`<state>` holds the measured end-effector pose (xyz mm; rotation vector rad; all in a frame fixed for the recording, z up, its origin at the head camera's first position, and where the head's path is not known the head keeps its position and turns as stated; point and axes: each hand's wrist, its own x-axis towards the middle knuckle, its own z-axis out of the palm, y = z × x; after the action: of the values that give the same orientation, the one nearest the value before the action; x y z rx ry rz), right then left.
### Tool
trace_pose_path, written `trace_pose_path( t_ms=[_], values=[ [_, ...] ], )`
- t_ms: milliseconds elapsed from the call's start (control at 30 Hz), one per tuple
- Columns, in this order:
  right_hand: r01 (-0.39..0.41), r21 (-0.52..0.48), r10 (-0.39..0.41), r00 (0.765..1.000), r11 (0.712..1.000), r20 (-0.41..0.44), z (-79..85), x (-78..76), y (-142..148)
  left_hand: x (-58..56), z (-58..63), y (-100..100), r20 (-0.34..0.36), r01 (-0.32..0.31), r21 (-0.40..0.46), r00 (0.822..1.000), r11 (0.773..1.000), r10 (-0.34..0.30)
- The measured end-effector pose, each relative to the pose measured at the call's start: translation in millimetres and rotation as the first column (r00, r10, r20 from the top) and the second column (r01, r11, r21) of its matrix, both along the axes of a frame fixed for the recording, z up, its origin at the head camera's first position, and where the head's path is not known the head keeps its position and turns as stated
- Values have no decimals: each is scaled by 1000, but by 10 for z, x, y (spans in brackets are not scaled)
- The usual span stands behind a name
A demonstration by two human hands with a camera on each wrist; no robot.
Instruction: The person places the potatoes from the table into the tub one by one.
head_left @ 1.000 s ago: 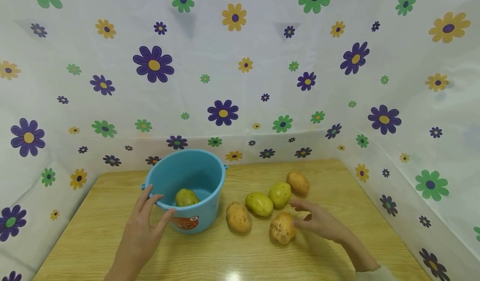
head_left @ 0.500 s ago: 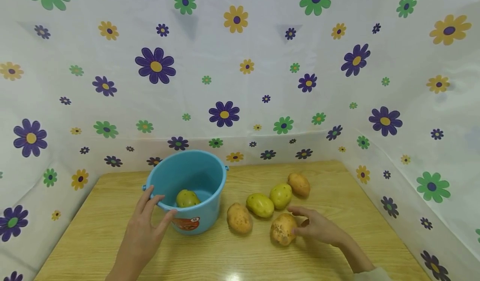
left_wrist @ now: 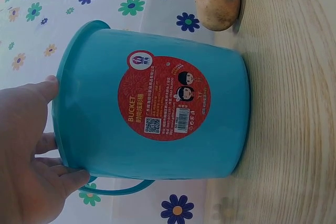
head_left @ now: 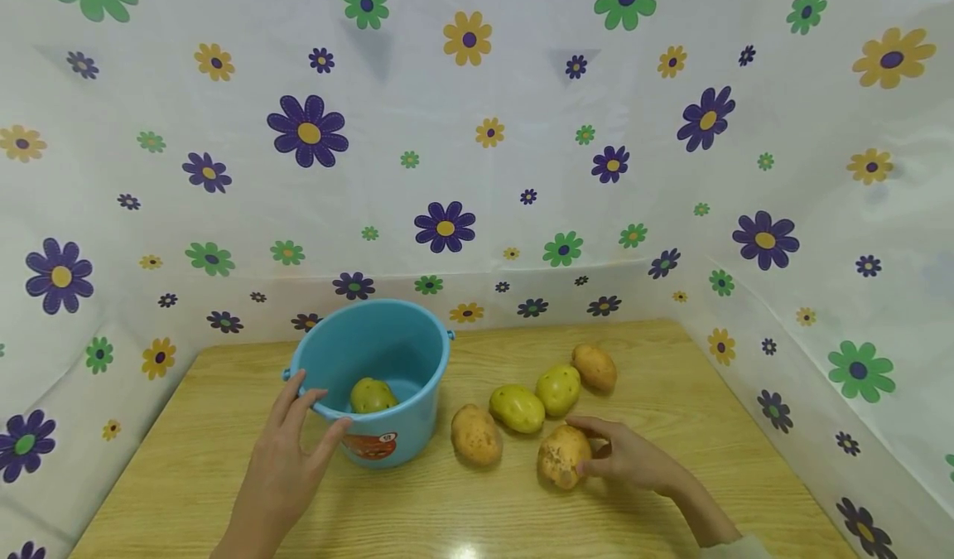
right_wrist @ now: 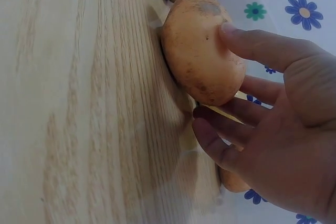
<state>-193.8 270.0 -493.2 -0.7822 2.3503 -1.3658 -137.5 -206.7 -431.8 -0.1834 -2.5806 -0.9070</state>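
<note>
A light blue bucket stands upright on the table's left side, a greenish potato inside it. My left hand holds the bucket's near-left rim with fingers and thumb; the left wrist view shows the red label on its wall. To the right, my right hand has its thumb and fingers around a brown potato that sits on the table. In the right wrist view the thumb presses this potato's side, and some fingers are partly hidden behind it.
Between the bucket and my right hand lie a brown potato and a greenish potato. Behind the held one are another greenish potato and a brown potato. A flowered sheet rises along the wooden table's back and sides.
My right hand has come in closer around the near brown potato, its fingers now against it. The left hand has stayed at the bucket rim, and the bucket has not moved.
</note>
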Motion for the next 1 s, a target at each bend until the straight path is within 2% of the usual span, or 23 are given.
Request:
trace_pose_path(
  t_ms=[133, 367, 667, 800, 1000],
  values=[
    [21, -19, -21, 1000, 1000, 23, 0, 4, -18, 6, 5, 10, -6, -1, 2, 1000, 1000, 1],
    [99, -5, -99, 995, 995, -1, 20, 24, -72, 11, 6, 15, -12, -1, 6, 1000, 1000, 1],
    [159, 15, -159, 987, 987, -6, -6, 56, -122, 7, 9, 9, 3, -3, 3, 1000, 1000, 3],
    [183, 25, -182, 983, 983, -28, -32, 75, -141, 7, 10, 10, 7, -3, 4, 1000, 1000, 3],
    [238, 49, -232, 967, 970, -104, -47, 128, -196, 6, 5, 10, 4, -6, -3, 1000, 1000, 6]
  ],
)
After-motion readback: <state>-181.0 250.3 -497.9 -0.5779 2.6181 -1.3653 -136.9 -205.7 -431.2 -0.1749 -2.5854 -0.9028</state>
